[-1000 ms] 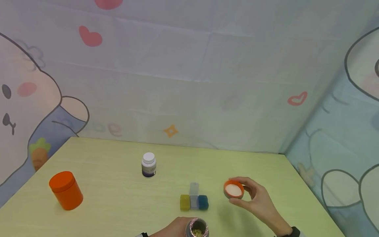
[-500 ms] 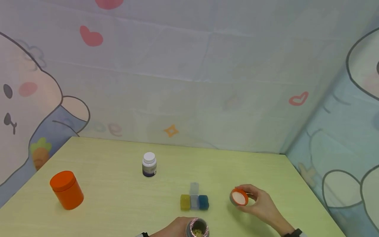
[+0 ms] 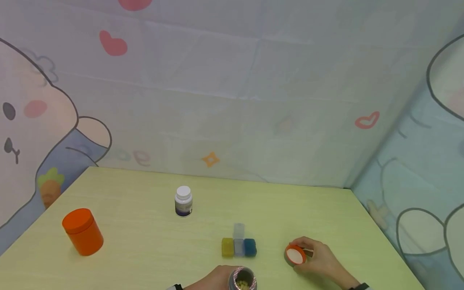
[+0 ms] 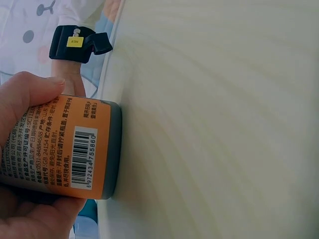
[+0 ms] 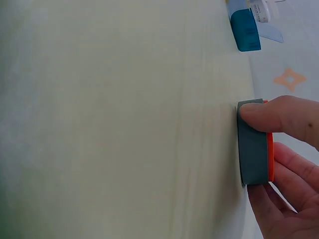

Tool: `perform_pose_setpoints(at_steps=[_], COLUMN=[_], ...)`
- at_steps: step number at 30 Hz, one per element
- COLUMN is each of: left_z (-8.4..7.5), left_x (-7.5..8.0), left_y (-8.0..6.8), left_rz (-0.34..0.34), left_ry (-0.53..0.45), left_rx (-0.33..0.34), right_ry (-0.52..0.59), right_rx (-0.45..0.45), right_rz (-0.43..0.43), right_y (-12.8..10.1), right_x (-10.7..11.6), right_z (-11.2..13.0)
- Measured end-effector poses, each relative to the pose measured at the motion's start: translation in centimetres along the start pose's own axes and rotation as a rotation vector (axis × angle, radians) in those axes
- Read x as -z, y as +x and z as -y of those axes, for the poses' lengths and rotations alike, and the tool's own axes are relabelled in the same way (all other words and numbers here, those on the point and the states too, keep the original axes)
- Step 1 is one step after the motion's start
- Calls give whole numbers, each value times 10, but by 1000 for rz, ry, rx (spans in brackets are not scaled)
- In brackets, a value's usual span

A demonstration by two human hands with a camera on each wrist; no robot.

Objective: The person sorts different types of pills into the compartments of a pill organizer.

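My left hand (image 3: 212,278) grips an uncapped supplement jar (image 4: 84,149) at the near edge of the head view. Through its mouth, small yellowish pieces (image 3: 242,285) show inside. The left wrist view shows its orange label with a barcode and its dark grey base at the tabletop. Off to the right, my right hand (image 3: 320,261) holds the grey jar lid (image 5: 254,144) by its sides, thumb on one side and fingers on the other. The lid's white liner and orange inner rim face up, its grey top right at the table surface.
Between the hands, slightly farther back, sits a small pill box with yellow (image 3: 227,247), clear (image 3: 239,247) and blue (image 3: 250,247) compartments, the clear flap (image 3: 239,230) raised. A white bottle (image 3: 183,201) stands behind it. An orange canister (image 3: 83,233) stands at left.
My right hand has moved down and toward me with the lid, slightly rightward, bringing it to the table. The left hand and jar stay in place.
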State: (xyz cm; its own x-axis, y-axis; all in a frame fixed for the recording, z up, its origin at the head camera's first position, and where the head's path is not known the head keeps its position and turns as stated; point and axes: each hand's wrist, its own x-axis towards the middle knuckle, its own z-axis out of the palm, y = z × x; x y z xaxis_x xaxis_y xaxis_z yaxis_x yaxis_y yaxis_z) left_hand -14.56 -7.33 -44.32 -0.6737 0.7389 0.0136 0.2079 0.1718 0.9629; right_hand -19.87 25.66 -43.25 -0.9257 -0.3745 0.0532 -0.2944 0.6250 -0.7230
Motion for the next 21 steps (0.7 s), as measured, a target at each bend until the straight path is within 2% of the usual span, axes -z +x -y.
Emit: perform_pose_setpoints(at_steps=[6,10,15,21], left_z=[1,2,2,0], left_x=[1,0,0,0], left_y=[0,2,3,2], left_rz=[10,4,-4,-1], left_ry=[11,19,53,15], left_rx=[-21,-10,23,40], right_ry=[-38,-77,-84,-69], right_rx=[41,58,69,72], right_rz=[2,-19,-57,-66], right_y=[-1,-2,7,29], right_x=[1,6,15,19], right_z=[0,6,28,60])
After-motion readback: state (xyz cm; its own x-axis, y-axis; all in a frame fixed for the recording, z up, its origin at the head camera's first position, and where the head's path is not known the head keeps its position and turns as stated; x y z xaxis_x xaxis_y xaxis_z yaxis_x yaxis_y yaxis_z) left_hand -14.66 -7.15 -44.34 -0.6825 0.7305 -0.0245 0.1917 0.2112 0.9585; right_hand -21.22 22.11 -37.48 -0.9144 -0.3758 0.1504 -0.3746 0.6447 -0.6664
